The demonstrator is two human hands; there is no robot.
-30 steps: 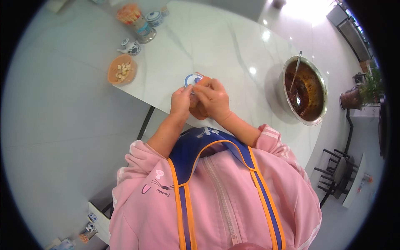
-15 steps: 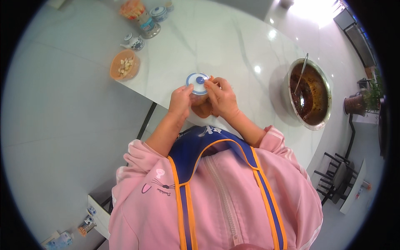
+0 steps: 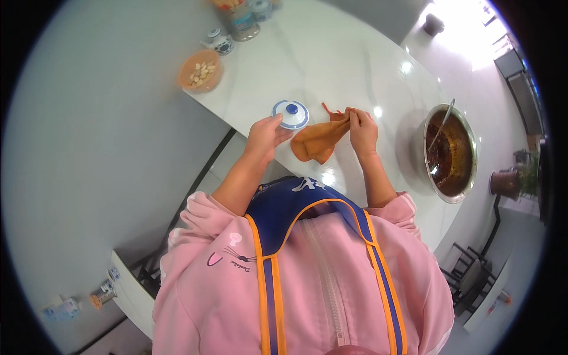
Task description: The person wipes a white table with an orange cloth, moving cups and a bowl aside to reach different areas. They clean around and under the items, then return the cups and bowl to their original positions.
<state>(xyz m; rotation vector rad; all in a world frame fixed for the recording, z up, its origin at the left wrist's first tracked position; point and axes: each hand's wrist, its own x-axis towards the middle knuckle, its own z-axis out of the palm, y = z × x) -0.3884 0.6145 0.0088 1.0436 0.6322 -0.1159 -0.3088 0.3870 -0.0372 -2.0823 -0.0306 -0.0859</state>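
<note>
My right hand point(image 3: 362, 131) pinches the upper end of a limp orange bag-like piece point(image 3: 319, 141) that hangs down over the white table point(image 3: 331, 53). My left hand point(image 3: 264, 136) rests just below and beside a small white lid with a blue knob point(image 3: 291, 113), fingertips touching its edge. The two hands are apart, with the orange piece between them.
A steel bowl of dark red sauce point(image 3: 451, 152) with a spoon point(image 3: 441, 125) stands at the right. An orange bowl of pale pieces point(image 3: 200, 71) sits at the table's left edge, with jars point(image 3: 239, 18) behind it. Grey floor lies to the left.
My hands, which were together over the lid, have parted. The right hand has drawn the orange piece to the right, and the lid now lies uncovered by my left hand.
</note>
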